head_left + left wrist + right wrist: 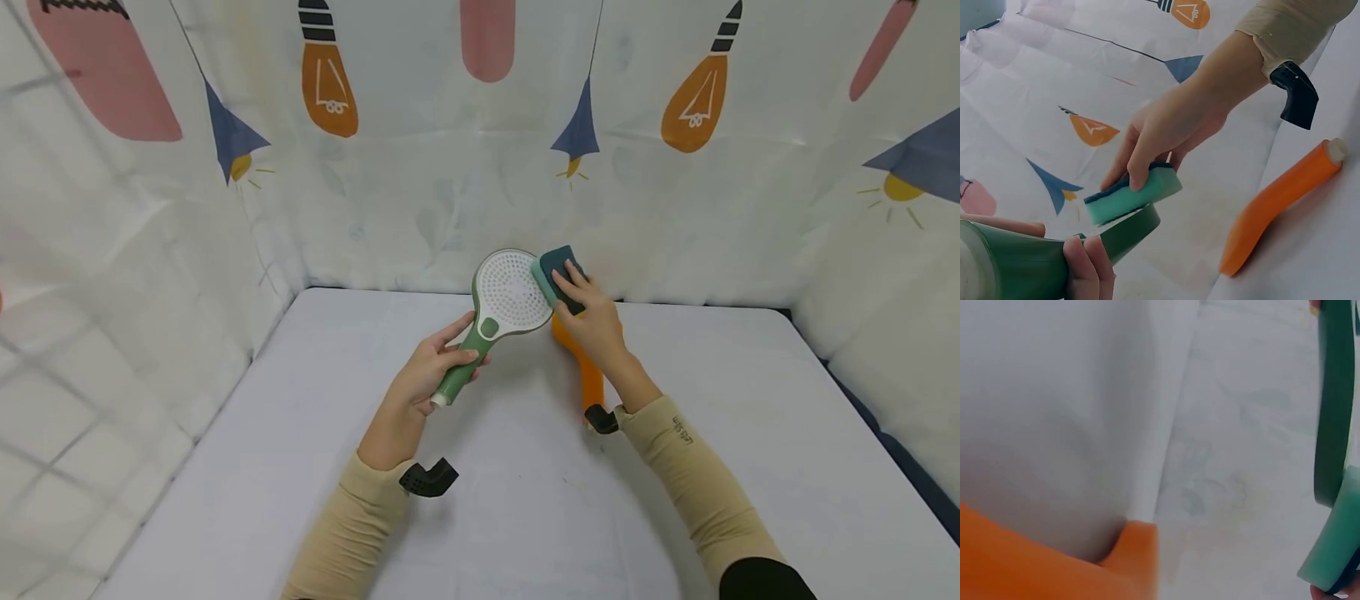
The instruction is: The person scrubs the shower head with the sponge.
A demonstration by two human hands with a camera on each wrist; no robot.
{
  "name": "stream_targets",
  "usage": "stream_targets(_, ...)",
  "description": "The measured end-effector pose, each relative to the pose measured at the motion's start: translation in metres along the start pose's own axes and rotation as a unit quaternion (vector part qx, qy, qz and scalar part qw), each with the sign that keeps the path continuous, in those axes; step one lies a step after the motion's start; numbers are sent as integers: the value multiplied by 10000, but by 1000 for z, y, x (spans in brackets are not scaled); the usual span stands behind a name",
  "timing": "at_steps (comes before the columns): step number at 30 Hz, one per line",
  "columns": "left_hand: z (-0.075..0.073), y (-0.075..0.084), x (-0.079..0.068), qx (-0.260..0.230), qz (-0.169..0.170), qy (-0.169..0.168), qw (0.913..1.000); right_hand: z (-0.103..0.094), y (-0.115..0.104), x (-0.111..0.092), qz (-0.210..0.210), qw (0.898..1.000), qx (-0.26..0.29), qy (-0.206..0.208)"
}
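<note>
My left hand (431,367) grips the green handle of a shower head (513,287), its white nozzle face turned up toward the head camera. In my right hand (592,321) a sponge (560,279), light green with a dark scouring layer, is pinched between thumb and fingers. The sponge's light side lies against the right edge of the nozzle face; in the left wrist view the sponge (1135,194) sits on the shower head's (1129,231) rim end. Below the right hand, an orange shower head (588,375) lies on the table, partly hidden by that hand.
A white-covered table (510,500) spreads under both arms. Behind it hangs a pale curtain (450,183) printed with lamps and bulbs, and similar fabric walls stand at both sides. Each wrist wears a black camera mount (429,478).
</note>
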State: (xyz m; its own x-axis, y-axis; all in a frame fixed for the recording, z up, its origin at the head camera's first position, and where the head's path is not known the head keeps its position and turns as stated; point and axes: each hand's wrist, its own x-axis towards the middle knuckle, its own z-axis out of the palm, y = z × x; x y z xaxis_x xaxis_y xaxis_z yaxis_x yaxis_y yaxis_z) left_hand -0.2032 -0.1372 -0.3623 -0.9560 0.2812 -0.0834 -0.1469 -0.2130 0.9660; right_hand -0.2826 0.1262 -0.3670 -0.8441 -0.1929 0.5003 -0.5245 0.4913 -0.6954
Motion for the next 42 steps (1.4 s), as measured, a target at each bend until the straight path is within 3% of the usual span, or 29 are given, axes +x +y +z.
stream_targets(9, -2, 1, 1, -236, -27, 142, 9996, 21, -3, -16, -661, 9977, 0, 146)
stream_targets(15, -3, 0, 0, -151, -34, 208, 9997, 36, -19, -25, -1370, 9905, -52, -119)
stream_targets(23, -1, 3, -1, -123, -12, 188, 9997, 46, -39, -24, -2788, 9589, -423, -313)
stream_targets(30, -1, 4, -2, -96, -39, 178, 9998, 43, -35, -20, -2585, 9643, -568, -113)
stream_targets(38, 0, 6, -4, -127, 93, -21, 9999, 42, -38, -22, -3020, 9511, -635, 129)
stream_targets(42, 0, 4, -4, -110, 160, -61, 9998, 39, -32, -18, -3048, 9494, -724, 239)
